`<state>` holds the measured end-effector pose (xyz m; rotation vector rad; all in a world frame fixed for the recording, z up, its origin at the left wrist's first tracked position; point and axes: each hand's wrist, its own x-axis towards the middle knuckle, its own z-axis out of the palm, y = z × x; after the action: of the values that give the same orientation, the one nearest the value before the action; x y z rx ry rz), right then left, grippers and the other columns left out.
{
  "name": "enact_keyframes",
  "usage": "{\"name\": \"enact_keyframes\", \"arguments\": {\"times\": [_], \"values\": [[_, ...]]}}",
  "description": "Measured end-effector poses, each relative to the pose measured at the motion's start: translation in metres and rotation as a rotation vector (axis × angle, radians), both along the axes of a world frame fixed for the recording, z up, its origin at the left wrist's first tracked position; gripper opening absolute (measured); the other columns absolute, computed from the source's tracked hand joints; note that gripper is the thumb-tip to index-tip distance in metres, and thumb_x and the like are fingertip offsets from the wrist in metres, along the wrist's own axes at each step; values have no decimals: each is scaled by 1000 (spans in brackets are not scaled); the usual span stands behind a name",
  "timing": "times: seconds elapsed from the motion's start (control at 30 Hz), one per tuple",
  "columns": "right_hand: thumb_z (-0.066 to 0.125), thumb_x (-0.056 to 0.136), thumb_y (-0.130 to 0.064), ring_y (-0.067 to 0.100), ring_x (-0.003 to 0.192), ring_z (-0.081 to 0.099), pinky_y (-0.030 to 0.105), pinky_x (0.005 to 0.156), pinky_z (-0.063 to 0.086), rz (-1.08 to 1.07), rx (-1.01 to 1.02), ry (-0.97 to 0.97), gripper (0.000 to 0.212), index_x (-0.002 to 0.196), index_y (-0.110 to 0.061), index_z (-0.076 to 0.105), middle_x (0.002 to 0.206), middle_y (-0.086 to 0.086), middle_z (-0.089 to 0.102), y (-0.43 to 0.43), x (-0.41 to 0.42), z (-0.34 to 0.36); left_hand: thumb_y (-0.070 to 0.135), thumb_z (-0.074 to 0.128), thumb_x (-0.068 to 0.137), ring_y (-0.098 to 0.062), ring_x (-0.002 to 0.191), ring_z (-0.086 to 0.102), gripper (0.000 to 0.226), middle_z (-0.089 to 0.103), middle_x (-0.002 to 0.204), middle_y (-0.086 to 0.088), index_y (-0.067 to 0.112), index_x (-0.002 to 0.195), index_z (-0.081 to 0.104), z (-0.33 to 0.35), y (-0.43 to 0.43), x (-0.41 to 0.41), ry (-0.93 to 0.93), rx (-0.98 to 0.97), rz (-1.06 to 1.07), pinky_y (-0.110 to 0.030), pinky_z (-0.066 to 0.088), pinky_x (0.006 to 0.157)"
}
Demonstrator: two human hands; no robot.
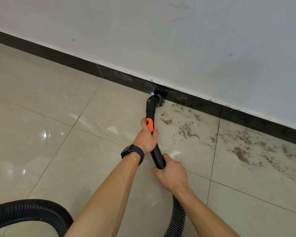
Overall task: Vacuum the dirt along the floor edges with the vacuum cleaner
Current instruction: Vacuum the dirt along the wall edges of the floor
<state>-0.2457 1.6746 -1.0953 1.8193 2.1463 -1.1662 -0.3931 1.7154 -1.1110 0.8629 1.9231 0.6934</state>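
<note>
A black vacuum wand [150, 112] with an orange slider [149, 124] points at the black skirting board [186, 98]. Its round brush nozzle [158, 100] touches the floor where tile meets skirting. My left hand [146, 136] grips the wand just below the orange slider. My right hand [170, 173] grips the wand's lower end, where the ribbed hose [177, 214] begins. Brown dirt [186, 129] is scattered over the beige tiles to the right of the nozzle, along the wall.
The ribbed hose loops across the floor at the lower left [29, 211]. A white wall [161, 40] rises above the skirting. More dirt patches [241, 153] spread towards the right edge. Glossy beige tiles [41, 117] lie to the left.
</note>
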Motion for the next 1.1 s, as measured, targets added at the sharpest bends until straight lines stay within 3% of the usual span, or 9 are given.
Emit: {"name": "enact_keyframes", "arguments": {"times": [0.33,0.6,0.7,0.77,0.87,0.97,1.03,1.1], "values": [[70,81,-35,19,64,60,30,58,48,8,-35,-32,17,87,-26,57,73,0,64,31,61,-5,41,40,102,-29,72,64,67,63,94,-14,32,149,-8,-12,16,57,34,1,23,-49,58,69],[70,80,-32,17,64,59,26,53,43,38,-106,66,18,82,-26,53,75,0,63,30,8,-8,39,41,102,-31,74,64,69,62,98,-16,25,152,-4,-3,11,7,121,-3,65,-49,57,72],[71,78,-34,18,65,59,28,53,42,54,-127,105,19,80,-29,52,74,-1,63,31,-20,-4,34,47,102,-29,77,62,72,64,97,-14,15,153,0,7,9,-22,84,-3,136,-40,52,72],[71,79,-32,17,61,57,27,51,41,18,-153,157,20,79,-28,52,72,-2,61,27,-31,-2,36,53,100,-26,81,62,69,63,93,-6,12,151,13,13,6,-34,2,-39,195,-34,48,75],[75,79,-27,13,60,57,19,51,43,-82,-234,292,19,82,-25,56,74,-2,63,16,-42,-1,39,63,95,-22,92,69,38,75,94,-5,11,118,53,20,-5,-38,-287,-96,218,-36,54,84],[80,78,-24,15,73,67,23,64,51,-178,-434,456,23,96,-19,65,85,2,71,9,-47,0,34,65,95,-15,80,70,29,77,91,-9,12,111,59,28,-24,-40,-409,-81,191,-28,54,76],[76,76,-23,19,88,71,29,75,54,-366,-622,626,35,108,-12,67,97,6,73,13,-45,1,33,63,96,-18,74,70,29,76,82,-8,10,112,57,34,-34,-48,-384,-50,239,-29,55,73],[69,87,-24,25,105,69,36,86,52,-560,-672,698,29,113,-12,67,114,9,71,25,-40,3,27,60,98,-24,67,70,26,71,76,-8,8,114,52,40,-45,-53,-378,-44,270,-31,57,66]]}}
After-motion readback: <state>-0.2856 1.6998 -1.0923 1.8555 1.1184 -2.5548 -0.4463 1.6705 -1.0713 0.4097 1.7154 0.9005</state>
